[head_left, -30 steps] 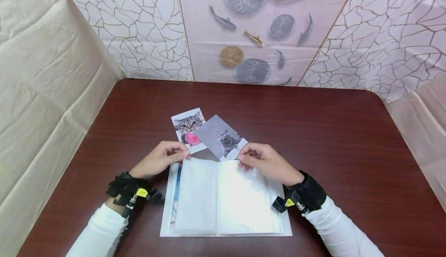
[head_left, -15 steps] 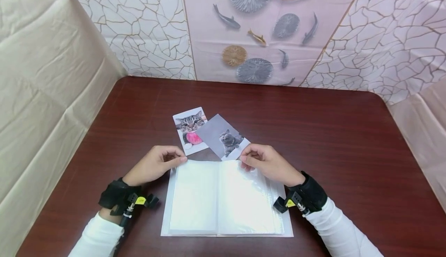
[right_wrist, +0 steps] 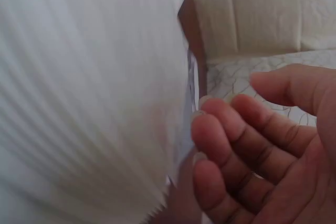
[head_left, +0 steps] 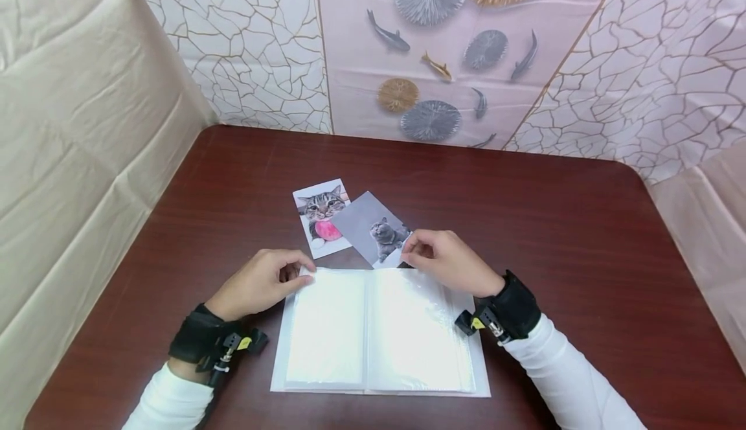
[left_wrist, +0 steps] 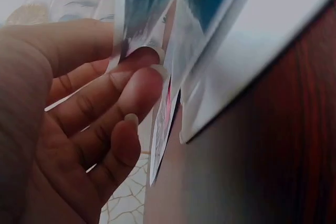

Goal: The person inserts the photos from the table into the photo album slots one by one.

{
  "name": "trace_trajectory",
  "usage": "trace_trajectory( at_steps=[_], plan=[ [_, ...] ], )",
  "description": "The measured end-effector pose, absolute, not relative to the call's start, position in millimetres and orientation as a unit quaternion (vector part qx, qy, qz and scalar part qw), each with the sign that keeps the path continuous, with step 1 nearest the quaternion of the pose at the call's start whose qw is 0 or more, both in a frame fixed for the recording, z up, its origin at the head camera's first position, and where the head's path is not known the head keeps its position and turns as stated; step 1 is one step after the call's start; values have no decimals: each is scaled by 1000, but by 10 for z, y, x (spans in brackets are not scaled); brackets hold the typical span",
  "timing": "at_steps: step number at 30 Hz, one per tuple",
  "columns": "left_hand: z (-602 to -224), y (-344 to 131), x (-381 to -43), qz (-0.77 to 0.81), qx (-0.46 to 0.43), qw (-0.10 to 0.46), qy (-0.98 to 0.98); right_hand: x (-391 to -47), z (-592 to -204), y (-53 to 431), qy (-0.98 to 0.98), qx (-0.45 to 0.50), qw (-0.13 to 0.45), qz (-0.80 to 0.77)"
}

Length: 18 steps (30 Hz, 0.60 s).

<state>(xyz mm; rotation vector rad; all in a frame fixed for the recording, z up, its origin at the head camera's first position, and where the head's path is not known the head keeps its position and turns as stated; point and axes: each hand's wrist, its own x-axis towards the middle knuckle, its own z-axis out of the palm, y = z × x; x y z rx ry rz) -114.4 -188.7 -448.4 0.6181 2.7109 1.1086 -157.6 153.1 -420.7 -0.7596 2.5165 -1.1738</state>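
Shows spread album (head_left: 366,329) at 6 o'clock on bench (head_left: 583,255). Pinches page corner (head_left: 319,276) at 11 with left hand (head_left: 262,284); has right hand (head_left: 451,261) loosely curled, thumb apart, near 1 o'clock edge. Leaves wide room toward 3.

The album (head_left: 326,333) is white, the wood-grained table (head_left: 583,255) reddish-brown.

An open white photo album (head_left: 329,333) with clear plastic sleeves obstructs the near middle of the dark red wooden surface (head_left: 553,223). The left hand (head_left: 262,281) blocks its far left corner, the right hand (head_left: 449,260) its far right side. Flat, overlapping grey-cat (head_left: 361,226) and tabby-cat photos (head_left: 315,219) lie between them, just beyond. Wide passage runs right of the white-sleeved right arm (head_left: 574,378), and behind the photos up to the patterned cloth backdrop (head_left: 350,100).
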Motion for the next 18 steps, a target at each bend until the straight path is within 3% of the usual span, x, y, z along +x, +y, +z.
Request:
trace_trajectory(
  at_steps=[4,18],
  plan=[
    [-4486,-1891,-1140,364,203,67,906,-1744,-4215,1475,892,-267,119,-346],
    [-4600,-1811,-1159,354,172,56,917,-2241,-4322,1129,957,-163,165,-172]
  ],
)
